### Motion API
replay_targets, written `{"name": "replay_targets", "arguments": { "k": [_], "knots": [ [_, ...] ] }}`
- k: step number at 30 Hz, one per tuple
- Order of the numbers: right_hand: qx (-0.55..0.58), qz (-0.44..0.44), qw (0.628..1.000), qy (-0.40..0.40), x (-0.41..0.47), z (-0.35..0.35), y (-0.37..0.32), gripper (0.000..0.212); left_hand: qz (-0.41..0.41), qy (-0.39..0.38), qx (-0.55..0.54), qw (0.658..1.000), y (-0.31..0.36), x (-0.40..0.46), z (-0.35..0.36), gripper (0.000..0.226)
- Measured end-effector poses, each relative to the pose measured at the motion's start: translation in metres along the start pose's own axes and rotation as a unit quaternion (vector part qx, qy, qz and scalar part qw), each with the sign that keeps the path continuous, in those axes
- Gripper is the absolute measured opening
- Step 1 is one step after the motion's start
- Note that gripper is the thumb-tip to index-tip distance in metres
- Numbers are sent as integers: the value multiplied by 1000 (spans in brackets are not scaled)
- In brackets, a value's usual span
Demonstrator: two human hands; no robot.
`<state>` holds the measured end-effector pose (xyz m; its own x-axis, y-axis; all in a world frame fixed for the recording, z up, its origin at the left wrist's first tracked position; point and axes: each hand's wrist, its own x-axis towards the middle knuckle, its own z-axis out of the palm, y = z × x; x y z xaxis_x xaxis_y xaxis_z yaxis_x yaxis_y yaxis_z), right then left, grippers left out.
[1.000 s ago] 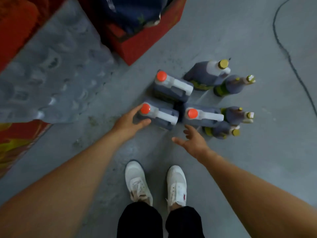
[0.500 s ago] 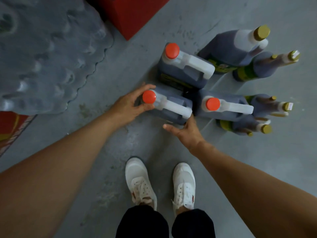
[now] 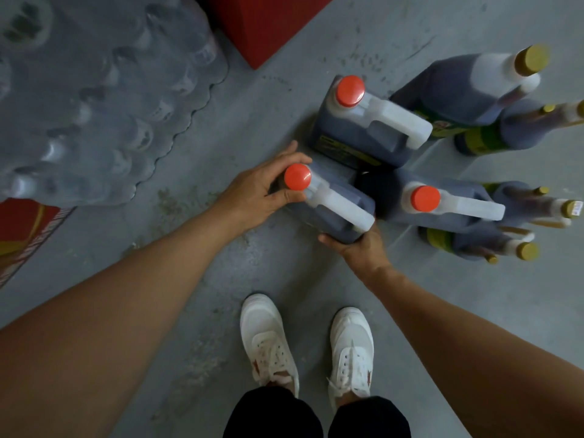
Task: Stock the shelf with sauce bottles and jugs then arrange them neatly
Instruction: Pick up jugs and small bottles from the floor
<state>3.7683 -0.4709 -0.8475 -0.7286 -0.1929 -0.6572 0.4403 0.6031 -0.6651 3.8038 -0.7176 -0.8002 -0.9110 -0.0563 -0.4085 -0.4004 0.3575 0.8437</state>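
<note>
head view: stocking barely begun, jugs and bottles on the floor

head view looks straight down at a person standing over a cluster of sauce containers on a grey concrete floor [image 3: 442, 311]. no shelf shows anywhere in the frame, so by the look of it none of the stock has been placed yet; everything is still to be carried and arranged.

the nearest jug [image 3: 331, 213], dark with a red cap, sits at the centre of the frame. the left hand [image 3: 256, 197] has its grip curled round the neck just below the cap, thumb and fingers wrapped on either side. the right hand [image 3: 360, 245] cups the jug's lower near corner, fingers tucked under and out of sight, so how tightly it holds cannot be told. this reads as the start of a two-handed lift.

two more red-capped jugs [image 3: 363, 128] stand touching behind and to the right of it. further right, a gold-capped jug [image 3: 467, 86] and several slimmer gold-capped bottles [image 3: 521, 131] crowd the edge of the frame.

at the upper left lies a shrink-wrapped pack of water bottles [image 3: 94, 99]. a red carton [image 3: 262, 26] sits at top centre. white shoes [image 3: 268, 339] stand at the bottom.
</note>
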Motion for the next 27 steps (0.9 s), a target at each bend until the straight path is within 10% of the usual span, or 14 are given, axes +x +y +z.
{"name": "replay_targets", "arguments": {
  "k": [13,18,27],
  "knots": [
    [67,50,986,-142,-21,-2,-22,90,-177,104,8,979,13,-28,-21,45],
    [49,90,972,-210,-57,9,-25,77,-233,124,-53,963,0,-89,-18,71],
    [16,145,959,-244,-145,-10,-68,73,-285,140,-73,945,44,-173,-22,38]
  ]
}}
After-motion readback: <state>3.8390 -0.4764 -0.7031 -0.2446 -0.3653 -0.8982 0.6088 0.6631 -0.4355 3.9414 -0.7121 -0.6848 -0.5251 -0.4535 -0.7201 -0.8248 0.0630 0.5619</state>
